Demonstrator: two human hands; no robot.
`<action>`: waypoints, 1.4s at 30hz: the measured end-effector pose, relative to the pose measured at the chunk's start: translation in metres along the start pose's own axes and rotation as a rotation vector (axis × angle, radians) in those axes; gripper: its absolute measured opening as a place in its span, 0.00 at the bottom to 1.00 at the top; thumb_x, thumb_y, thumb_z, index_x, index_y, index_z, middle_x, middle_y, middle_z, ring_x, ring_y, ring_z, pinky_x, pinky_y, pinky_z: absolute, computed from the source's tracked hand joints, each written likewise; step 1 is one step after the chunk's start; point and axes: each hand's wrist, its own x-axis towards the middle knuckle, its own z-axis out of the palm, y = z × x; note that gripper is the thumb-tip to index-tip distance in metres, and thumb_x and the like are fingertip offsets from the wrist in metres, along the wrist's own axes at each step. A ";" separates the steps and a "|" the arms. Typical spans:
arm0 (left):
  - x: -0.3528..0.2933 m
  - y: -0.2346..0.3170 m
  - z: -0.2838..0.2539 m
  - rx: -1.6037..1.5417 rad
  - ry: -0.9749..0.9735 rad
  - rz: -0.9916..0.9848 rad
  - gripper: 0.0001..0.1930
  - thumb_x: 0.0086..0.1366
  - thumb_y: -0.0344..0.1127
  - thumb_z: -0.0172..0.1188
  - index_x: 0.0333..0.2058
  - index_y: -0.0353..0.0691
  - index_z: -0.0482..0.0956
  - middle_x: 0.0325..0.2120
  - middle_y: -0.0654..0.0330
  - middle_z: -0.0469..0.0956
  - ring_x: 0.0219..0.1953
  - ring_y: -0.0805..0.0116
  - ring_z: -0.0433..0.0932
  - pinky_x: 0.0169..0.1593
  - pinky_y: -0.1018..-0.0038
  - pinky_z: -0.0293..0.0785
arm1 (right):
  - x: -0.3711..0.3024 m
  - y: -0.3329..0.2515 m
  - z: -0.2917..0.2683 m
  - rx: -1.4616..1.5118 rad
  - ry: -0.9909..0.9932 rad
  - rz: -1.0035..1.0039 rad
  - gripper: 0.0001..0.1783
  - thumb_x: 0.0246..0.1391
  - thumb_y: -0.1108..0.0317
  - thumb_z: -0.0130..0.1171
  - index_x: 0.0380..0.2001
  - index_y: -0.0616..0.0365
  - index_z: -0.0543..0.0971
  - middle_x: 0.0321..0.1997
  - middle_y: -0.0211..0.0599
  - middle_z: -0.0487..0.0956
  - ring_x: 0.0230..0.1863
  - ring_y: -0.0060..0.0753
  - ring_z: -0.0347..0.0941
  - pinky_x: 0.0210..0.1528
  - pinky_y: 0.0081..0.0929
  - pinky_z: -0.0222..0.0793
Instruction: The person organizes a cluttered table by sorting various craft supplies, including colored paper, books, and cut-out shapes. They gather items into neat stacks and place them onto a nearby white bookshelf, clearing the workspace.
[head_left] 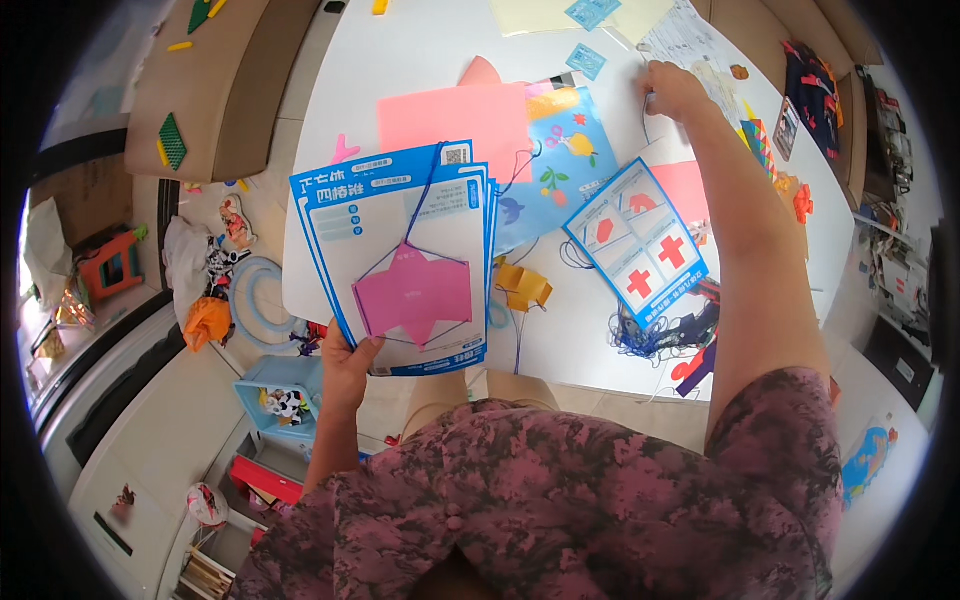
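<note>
The cards (380,225) are best held as one squared stack, nearly level, since the purple shape (415,290) on the top one may slide if they tilt. The cord (428,190) running from it up past the top edge should stay slack; a tug could bend the paper. It would help to steer it clear of the tangled cords (650,340) (a likely snag) by the lower right of the counter (590,360).

The left hand (345,368) grips the stack at its lower left corner, thumb on top, holding it over the near edge of the counter. The right arm stretches far forward, its hand (675,90) low over the counter near a blue packet (587,62); the fingers are curled, but I cannot tell whether they hold anything.
</note>
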 end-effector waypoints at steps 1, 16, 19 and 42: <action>0.002 0.002 0.002 0.033 -0.016 0.002 0.16 0.56 0.21 0.55 0.45 0.36 0.70 0.37 0.65 0.76 0.37 0.79 0.71 0.43 0.80 0.66 | -0.004 0.006 0.004 -0.014 0.026 0.006 0.16 0.31 0.70 0.67 0.29 0.51 0.74 0.41 0.32 0.72 0.43 0.39 0.71 0.44 0.34 0.68; 0.000 0.033 0.015 0.071 -0.125 0.099 0.17 0.56 0.19 0.54 0.46 0.35 0.69 0.38 0.63 0.76 0.39 0.77 0.72 0.45 0.79 0.68 | -0.138 0.012 -0.114 0.676 0.359 0.178 0.08 0.53 0.64 0.56 0.35 0.55 0.77 0.30 0.30 0.78 0.31 0.23 0.70 0.33 0.19 0.65; -0.004 0.035 0.017 0.037 -0.150 0.119 0.18 0.56 0.20 0.54 0.46 0.35 0.69 0.39 0.63 0.75 0.40 0.77 0.72 0.45 0.79 0.68 | -0.166 0.014 -0.114 0.936 0.345 0.260 0.09 0.56 0.62 0.54 0.37 0.52 0.77 0.28 0.22 0.75 0.31 0.14 0.68 0.34 0.13 0.66; -0.007 0.041 0.002 -0.537 -0.271 0.048 0.23 0.61 0.24 0.48 0.56 0.41 0.59 0.51 0.58 0.67 0.52 0.62 0.68 0.56 0.66 0.64 | -0.253 -0.325 -0.031 2.174 0.541 0.313 0.11 0.57 0.72 0.50 0.43 0.60 0.72 0.31 0.28 0.77 0.32 0.15 0.71 0.33 0.13 0.68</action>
